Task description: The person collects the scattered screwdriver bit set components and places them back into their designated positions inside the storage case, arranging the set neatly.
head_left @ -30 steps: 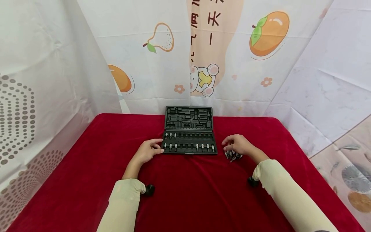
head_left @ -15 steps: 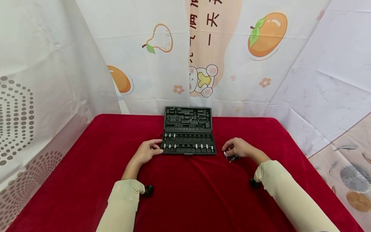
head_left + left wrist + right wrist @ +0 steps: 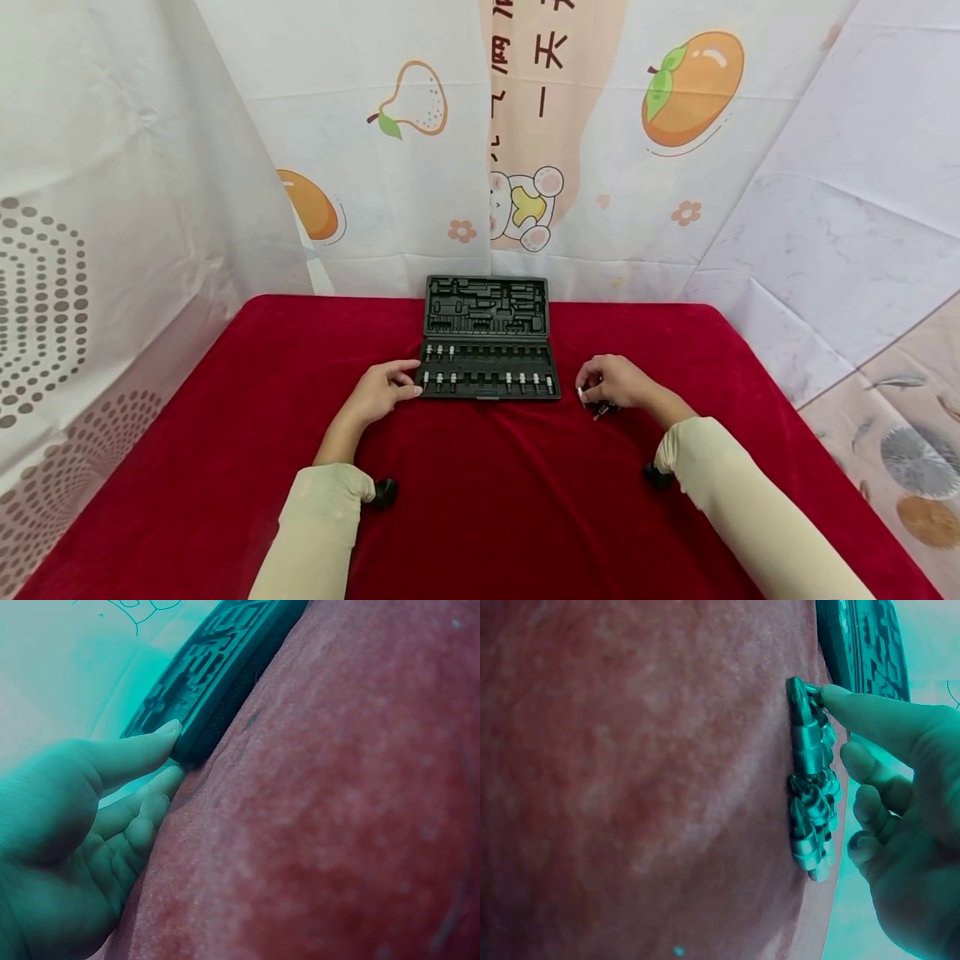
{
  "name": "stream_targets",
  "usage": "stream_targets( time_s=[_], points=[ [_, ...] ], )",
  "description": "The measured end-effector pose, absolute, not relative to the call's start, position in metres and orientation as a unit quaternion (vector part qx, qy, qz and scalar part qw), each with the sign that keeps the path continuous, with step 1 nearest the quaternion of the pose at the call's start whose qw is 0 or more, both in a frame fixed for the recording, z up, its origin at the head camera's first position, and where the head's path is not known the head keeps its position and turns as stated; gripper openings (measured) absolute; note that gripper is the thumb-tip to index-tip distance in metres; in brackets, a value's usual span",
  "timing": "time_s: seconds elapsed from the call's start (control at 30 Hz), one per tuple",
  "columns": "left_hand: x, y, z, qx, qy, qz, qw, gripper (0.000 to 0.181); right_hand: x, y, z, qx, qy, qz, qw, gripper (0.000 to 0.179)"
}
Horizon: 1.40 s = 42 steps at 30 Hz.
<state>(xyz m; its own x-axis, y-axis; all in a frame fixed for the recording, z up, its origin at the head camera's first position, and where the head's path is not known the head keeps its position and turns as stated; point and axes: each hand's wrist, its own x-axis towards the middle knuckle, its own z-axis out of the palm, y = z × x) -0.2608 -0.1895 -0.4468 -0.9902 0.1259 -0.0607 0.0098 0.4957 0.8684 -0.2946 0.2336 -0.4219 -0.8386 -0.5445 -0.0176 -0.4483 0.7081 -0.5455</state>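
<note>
An open black plastic socket case [image 3: 487, 367] lies on the red cloth, its lid [image 3: 486, 305] tilted up behind. Several silver bit sockets [image 3: 522, 381] sit in its two rows of slots. My left hand [image 3: 380, 390] grips the case's front left corner; in the left wrist view the thumb [image 3: 150, 750] lies on its edge. To the right of the case, my right hand [image 3: 615, 382] pinches a small silver bit socket at the fingertips. Beneath it lies a pile of loose bit sockets [image 3: 810, 757], some with cross-shaped tips, partly hidden by the hand in the head view.
A red velvet cloth [image 3: 480, 500] covers the table, with slight folds in front of the case. White printed curtains [image 3: 375, 208] hang behind and at both sides. Black wrist cameras [image 3: 386, 493] show below the sleeves.
My right hand has lowered onto the pile and now pinches a bit socket, its pale end showing at the fingertips. My left hand has stayed at the case's corner.
</note>
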Motion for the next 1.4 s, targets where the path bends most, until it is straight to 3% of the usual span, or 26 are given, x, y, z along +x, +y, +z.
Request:
stream_targets(
  time_s=[0.47, 1.07, 1.4],
  points=[
    [-0.261, -0.19, -0.446, 0.042, 0.866, 0.495, 0.054, 0.05, -0.289, 0.222, -0.427, -0.241, 0.911, -0.329, 0.062, 0.013],
    [-0.26, -0.19, -0.448, 0.041, 0.866, 0.496, 0.053, 0.05, -0.286, 0.206, -0.434, -0.181, 0.896, -0.406, -0.014, 0.009],
    [-0.261, -0.19, -0.448, 0.044, 0.865, 0.498, 0.052, 0.05, -0.287, 0.192, -0.431, -0.176, 0.899, -0.401, -0.021, 0.008]
  ],
)
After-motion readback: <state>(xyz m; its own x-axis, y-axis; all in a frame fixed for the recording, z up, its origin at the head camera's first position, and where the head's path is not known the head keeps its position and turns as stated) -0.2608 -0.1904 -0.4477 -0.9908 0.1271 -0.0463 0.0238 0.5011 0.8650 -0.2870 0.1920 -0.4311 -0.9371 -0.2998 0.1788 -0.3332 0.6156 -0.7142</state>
